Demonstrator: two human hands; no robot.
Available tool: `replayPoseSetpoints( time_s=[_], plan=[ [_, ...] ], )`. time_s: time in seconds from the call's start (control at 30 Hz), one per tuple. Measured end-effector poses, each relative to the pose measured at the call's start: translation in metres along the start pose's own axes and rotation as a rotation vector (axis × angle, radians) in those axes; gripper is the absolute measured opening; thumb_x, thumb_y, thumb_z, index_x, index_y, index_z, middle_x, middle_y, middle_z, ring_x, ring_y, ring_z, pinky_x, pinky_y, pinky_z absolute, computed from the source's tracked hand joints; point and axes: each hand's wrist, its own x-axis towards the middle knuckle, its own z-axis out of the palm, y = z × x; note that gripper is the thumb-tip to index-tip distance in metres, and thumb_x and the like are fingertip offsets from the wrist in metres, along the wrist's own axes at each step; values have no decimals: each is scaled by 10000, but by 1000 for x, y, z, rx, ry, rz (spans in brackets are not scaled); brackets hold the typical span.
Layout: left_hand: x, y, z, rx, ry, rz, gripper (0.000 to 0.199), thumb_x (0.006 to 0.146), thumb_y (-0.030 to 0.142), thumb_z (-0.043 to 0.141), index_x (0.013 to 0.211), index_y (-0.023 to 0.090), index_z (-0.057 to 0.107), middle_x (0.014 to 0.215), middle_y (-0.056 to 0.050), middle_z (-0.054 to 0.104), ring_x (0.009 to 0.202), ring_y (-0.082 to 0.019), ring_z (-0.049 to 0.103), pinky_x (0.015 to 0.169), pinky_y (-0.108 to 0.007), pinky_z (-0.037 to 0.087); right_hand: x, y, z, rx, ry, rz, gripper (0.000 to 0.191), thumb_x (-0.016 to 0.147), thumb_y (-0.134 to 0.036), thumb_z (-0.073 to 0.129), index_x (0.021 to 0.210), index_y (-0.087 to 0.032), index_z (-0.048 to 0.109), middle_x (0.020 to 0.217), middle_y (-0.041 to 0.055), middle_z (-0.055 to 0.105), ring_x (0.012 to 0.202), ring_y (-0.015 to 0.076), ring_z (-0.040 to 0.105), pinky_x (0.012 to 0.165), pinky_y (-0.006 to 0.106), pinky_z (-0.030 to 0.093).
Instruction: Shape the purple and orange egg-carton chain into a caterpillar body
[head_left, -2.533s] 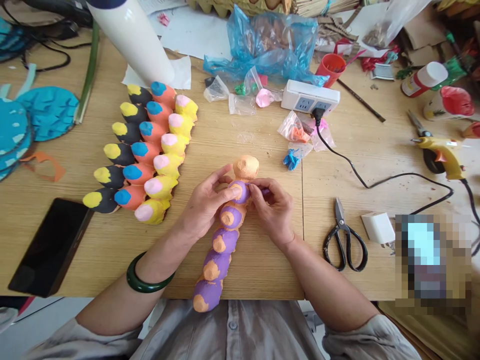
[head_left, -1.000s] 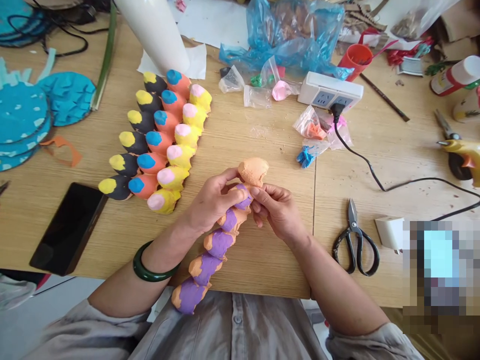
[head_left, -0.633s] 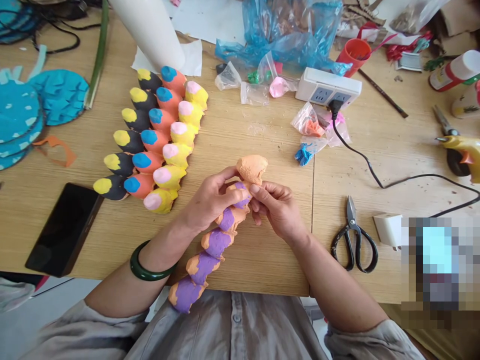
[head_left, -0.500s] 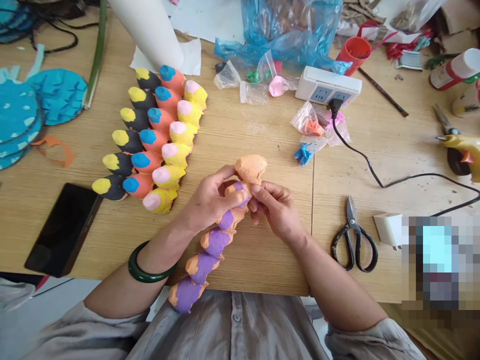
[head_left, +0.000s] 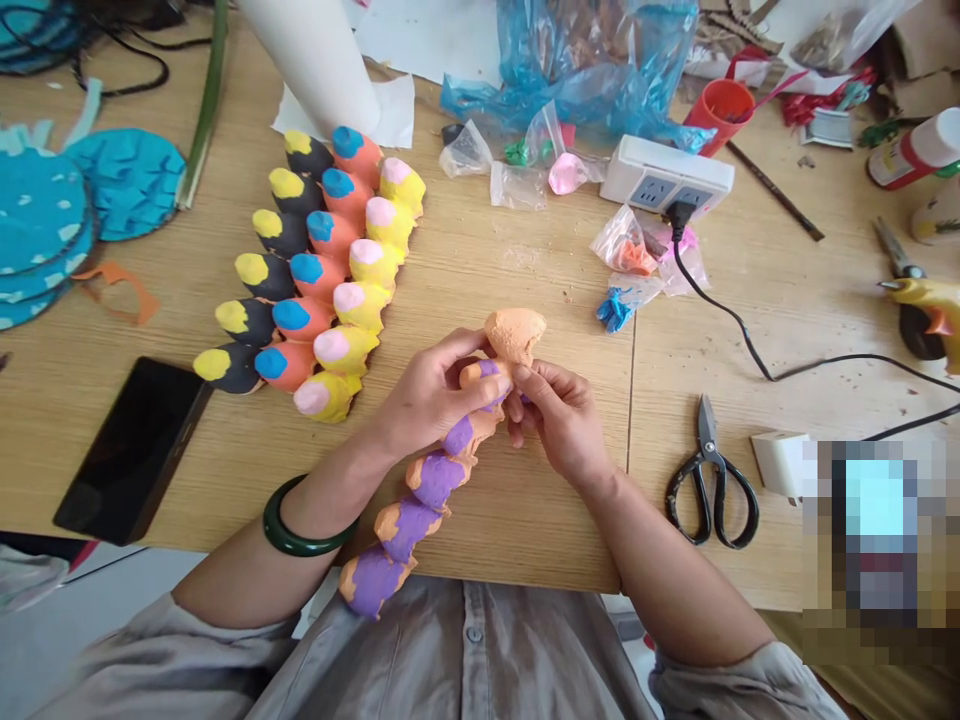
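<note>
A long chain of purple-and-orange painted egg-carton cups point(head_left: 435, 480) runs from over the edge of the light wooden surface point(head_left: 525, 540) up to a rounded orange end piece point(head_left: 516, 335). The left hand point(head_left: 439, 390), a dark green bangle point(head_left: 296, 528) on its wrist, curls around the topmost purple cup; the right hand point(head_left: 559, 420) pinches the chain beside it. Farther out lie black-handled scissors point(head_left: 709, 490), a black smartphone point(head_left: 133, 450), rows of yellow, black, pink and blue painted cups point(head_left: 315, 280), and a white power strip point(head_left: 666, 175).
</note>
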Motion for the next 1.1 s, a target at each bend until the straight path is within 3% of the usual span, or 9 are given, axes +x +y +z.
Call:
replayPoseSetpoints(
  time_s=[0.1,0.2,0.5,0.63,0.77,0.87,0.97,1.1],
  plan=[
    [1,0,0,-209,-62,-97,252,915,460,777,1088,278,754,835,-10,709,779,-229,686,692,-358,580,1,-2,0,-13,10,4,506,841,-595,880,643,-197,639,601,-43,608,450,72,528,404,198,485],
    [1,-3,3,-279,-85,-100,297,870,419,853,1102,271,741,858,-8,733,787,-224,710,701,-354,594,1,-3,0,-34,13,6,513,846,-607,874,640,-198,644,604,-41,602,459,72,519,412,201,491],
    [-3,-1,4,-3,47,-5,230,857,281,768,1070,199,746,951,-53,747,841,-226,677,710,-341,577,-1,-1,1,-78,12,11,515,877,-603,843,633,-199,637,623,-31,608,470,72,513,430,212,478],
    [-2,-1,5,-96,-9,25,238,871,336,753,1066,201,734,923,-53,755,822,-230,684,711,-343,577,-2,-3,1,-83,24,2,518,877,-611,839,634,-200,639,621,-32,607,467,73,498,428,216,488],
    [0,-1,9,-303,-40,-77,232,918,410,732,1070,235,728,797,-22,717,722,-225,677,627,-344,574,-1,-4,1,-88,23,-5,524,868,-626,843,641,-203,634,623,-31,610,475,77,507,431,216,487],
    [2,5,10,-339,3,-128,249,818,384,835,1003,251,734,703,14,640,666,-199,643,608,-334,560,-1,-4,0,-109,18,-4,530,875,-633,832,639,-203,631,627,-30,614,471,77,511,440,222,487],
    [3,13,7,-366,-48,-197,313,730,401,894,951,270,716,632,39,573,609,-194,624,577,-341,539,-2,-3,0,-145,10,-5,527,884,-626,824,637,-201,633,626,-26,626,473,77,537,452,223,477],
    [1,14,2,-323,-54,-244,286,759,380,873,942,267,683,622,47,552,529,-171,570,524,-338,510,-3,-1,1,-179,7,-5,525,892,-623,816,639,-203,628,628,-25,634,469,78,548,456,226,462]
  ],
)
